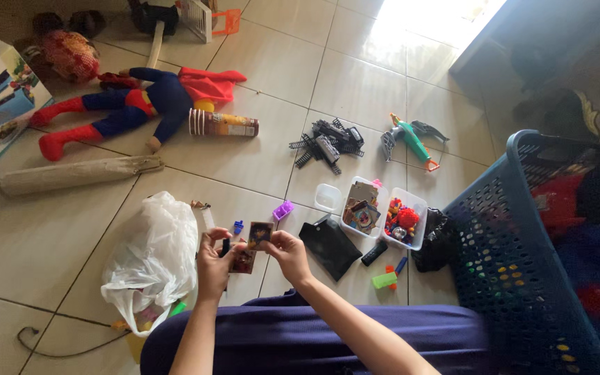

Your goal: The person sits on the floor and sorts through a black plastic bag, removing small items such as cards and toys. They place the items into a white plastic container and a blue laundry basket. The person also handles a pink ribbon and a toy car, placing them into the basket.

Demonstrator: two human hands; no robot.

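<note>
Purple cloth over my lap [328,337] fills the bottom of my view, and both my hands are raised just above it over the tiled floor [258,153]. My left hand [213,264] and my right hand [287,251] are drawn close together, each pinching a small stack of picture cards [255,239] between thumb and fingertips; the top card sits upright between the two thumbs, with another card showing just below it by my left fingers.

Just left of my left hand lies a crumpled white plastic bag [154,260]. Right of my right hand a flat black pouch [330,246] rests on the tiles, and beyond it stand two clear plastic tubs [383,215] side by side, one holding cards and the other small red toys. Further right, a blue slatted laundry basket [515,264] leans into view.

Ahead of my hands, well apart, I see a caped doll in red and blue [140,104] lying flat, a cylindrical snack can [223,125] touching its side, a heap of black track pieces [328,142] and a green toy gun [411,139].
</note>
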